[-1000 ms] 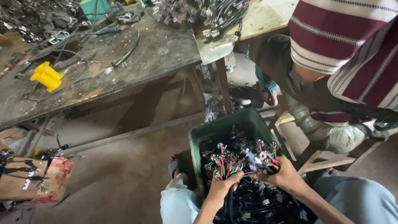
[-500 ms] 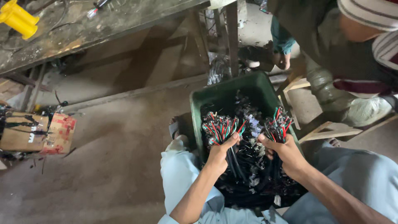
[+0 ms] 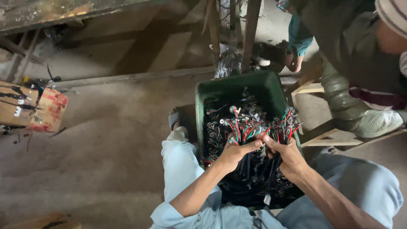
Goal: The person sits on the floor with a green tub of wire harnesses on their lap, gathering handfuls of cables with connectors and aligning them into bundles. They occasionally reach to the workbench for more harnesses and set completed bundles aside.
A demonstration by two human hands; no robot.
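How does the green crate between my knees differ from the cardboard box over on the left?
The green crate is plastic and sits between the knees, packed with wire bundles that both hands hold; the cardboard box is brown with red print and lies apart on the floor, untouched. Both rest on the floor and hold dark wiring.

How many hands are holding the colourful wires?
2. The left hand grips one bunch of red and green wires over the green crate. The right hand grips another bunch just beside it. The other person's hands are hidden.
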